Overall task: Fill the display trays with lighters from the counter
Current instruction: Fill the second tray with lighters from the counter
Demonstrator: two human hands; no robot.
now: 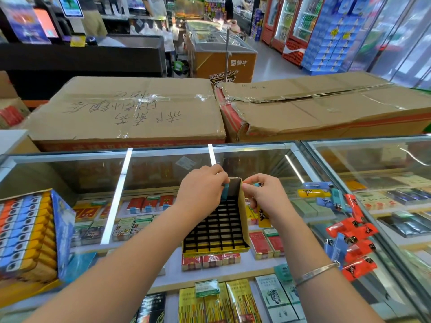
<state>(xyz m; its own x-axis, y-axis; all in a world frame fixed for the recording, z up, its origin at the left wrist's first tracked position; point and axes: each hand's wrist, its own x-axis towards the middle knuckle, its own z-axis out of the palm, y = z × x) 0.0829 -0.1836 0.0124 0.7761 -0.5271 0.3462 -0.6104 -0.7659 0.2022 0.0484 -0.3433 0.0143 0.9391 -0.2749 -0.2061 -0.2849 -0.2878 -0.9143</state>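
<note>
A yellow cardboard display tray [243,247] with a black grid of empty slots stands on the glass counter in front of me. My left hand [201,186] pinches a blue lighter [225,191] at the tray's far left corner, just above the slots. My right hand [263,194] holds a blue lighter [256,184] between its fingertips and a yellow lighter [263,216] lower in the palm, beside the tray's right wall. Loose red, blue and yellow lighters [349,231] lie scattered on the glass to the right.
A full tray of orange, blue and yellow lighters [25,236] stands at the left. Two big taped cardboard boxes [130,110] sit behind the glass counter [168,157]. Cigarette packs show under the glass.
</note>
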